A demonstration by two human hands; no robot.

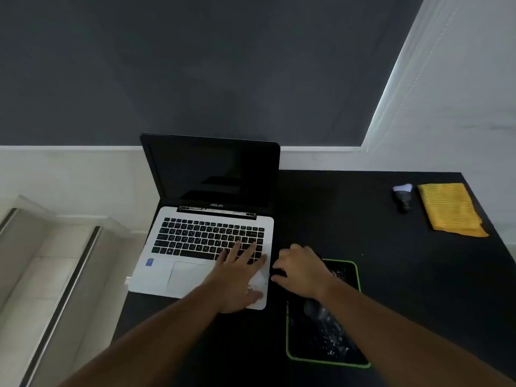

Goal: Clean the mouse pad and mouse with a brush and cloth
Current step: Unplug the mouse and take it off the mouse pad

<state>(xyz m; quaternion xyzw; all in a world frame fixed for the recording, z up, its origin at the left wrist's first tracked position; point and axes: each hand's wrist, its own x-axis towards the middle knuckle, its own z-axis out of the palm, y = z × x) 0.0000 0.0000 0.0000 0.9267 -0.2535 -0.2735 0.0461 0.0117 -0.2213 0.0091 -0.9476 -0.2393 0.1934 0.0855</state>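
Observation:
A black mouse pad [346, 275] with a green border lies on the black desk, right of the laptop, and white specks are scattered over it. A dark mouse [314, 308] sits on the pad, partly hidden under my right forearm. My right hand [301, 270] hovers over the pad's far left corner with its fingers curled down; what they touch is hidden. My left hand [240, 277] lies flat, fingers spread, on the laptop's right palm rest and keys. A small black brush [403, 198] with white bristles and a folded yellow cloth [449, 209] lie at the desk's far right, out of both hands' reach.
An open white laptop [195, 247] with a dark screen stands at the desk's left. The black desk [363, 219] ends at the right beside the cloth and at a white wall behind. Steps with metal edging [64, 289] drop away on the left.

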